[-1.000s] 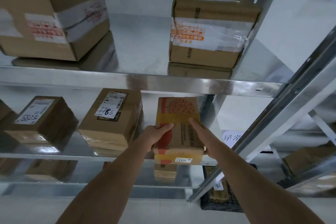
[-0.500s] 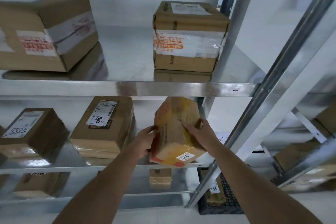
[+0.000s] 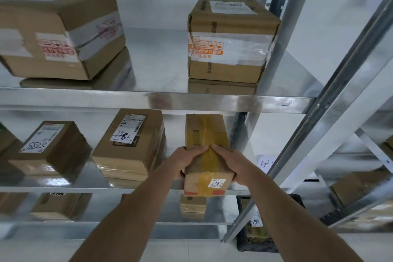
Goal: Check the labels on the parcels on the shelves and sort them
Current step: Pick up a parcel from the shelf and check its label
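A long brown parcel (image 3: pixel 205 134) with yellow tape lies on the right of the middle shelf (image 3: pixel 63 187), its near end over the shelf's front edge. A small white label (image 3: pixel 218 183) sits on that near end. My left hand (image 3: pixel 187 158) grips the parcel's left side and my right hand (image 3: pixel 230 162) grips its right side, fingers over the top. Left of it lie a parcel marked 7786 (image 3: pixel 136 144) and a parcel marked 5788 (image 3: pixel 51 147).
Two bigger taped boxes (image 3: pixel 63 34) (image 3: pixel 229 42) stand on the top shelf (image 3: pixel 170 100). More parcels lie on the lower shelf (image 3: pixel 192 206). A black crate (image 3: pixel 255 238) with a tagged parcel sits on the floor at the right. A slanted metal post (image 3: pixel 319 112) crosses the right side.
Both hands have turned the parcel over: the printed orange face is gone from the top and the yellow-taped seam faces up. The parcel lies flat on the shelf again.
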